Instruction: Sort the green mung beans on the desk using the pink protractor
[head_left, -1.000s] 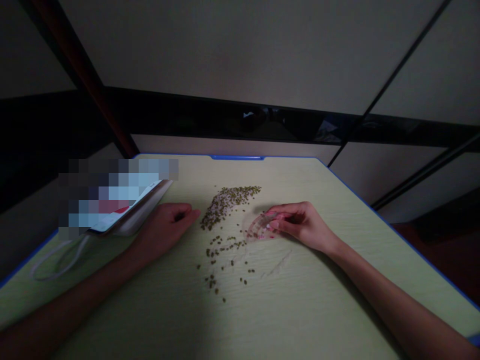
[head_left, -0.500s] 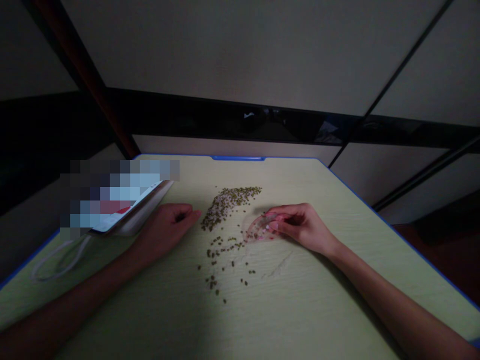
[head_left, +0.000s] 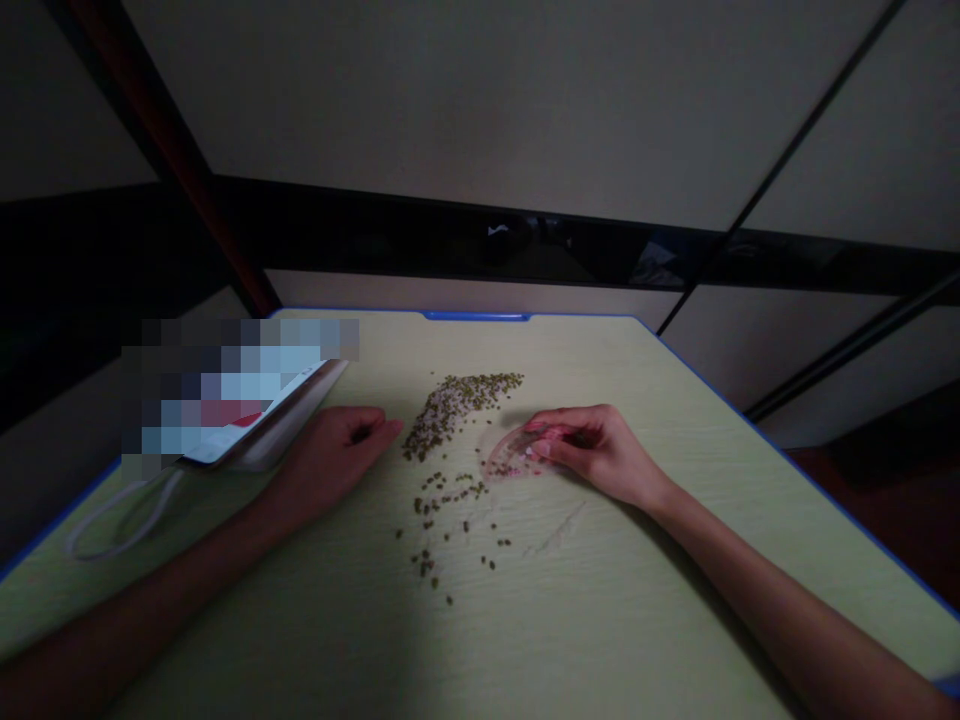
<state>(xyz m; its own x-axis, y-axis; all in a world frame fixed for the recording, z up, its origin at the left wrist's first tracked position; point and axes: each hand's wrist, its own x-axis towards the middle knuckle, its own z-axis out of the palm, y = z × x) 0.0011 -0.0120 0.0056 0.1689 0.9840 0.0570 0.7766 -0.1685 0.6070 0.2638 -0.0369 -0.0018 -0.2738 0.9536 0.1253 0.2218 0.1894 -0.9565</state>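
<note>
A pile of small green beans [head_left: 459,400] lies on the pale green table [head_left: 600,600], with several loose beans [head_left: 442,500] scattered toward me. My right hand [head_left: 592,450] rests on the table just right of the beans, its fingers pinched on a small clear plastic cup [head_left: 514,458] tipped on its side. My left hand [head_left: 337,455] lies on the table left of the pile, fingers loosely curled, index finger pointing at the beans, holding nothing I can see.
A phone on a white case [head_left: 262,430] sits at the left, its screen blurred out. A white cable [head_left: 112,520] loops near the left edge. The table has a blue rim [head_left: 476,316]; a dark wall stands behind.
The right hand has shifted the clear cup very slightly. The left hand has stayed still.
</note>
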